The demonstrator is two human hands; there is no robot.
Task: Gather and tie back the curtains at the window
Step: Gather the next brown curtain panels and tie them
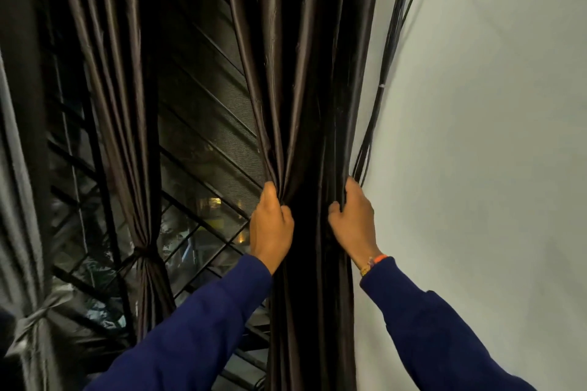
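Note:
A dark brown satin curtain [305, 89] hangs at the right side of the window, bunched into folds. My left hand [270, 225] grips its left edge, fingers closed on the fabric. My right hand [352, 216] clutches its right edge next to the wall, at about the same height. Between the two hands the curtain hangs in deep shadow. A second brown curtain [124, 105] to the left is tied at its waist with a knot [144, 254]. A grey curtain [22, 232] at the far left is also tied.
Behind the curtains a window [203, 143] with a black diagonal grille shows a dark outdoor scene. Several black cables [390, 57] run down the white wall [492, 136] just right of the held curtain, close to my right hand.

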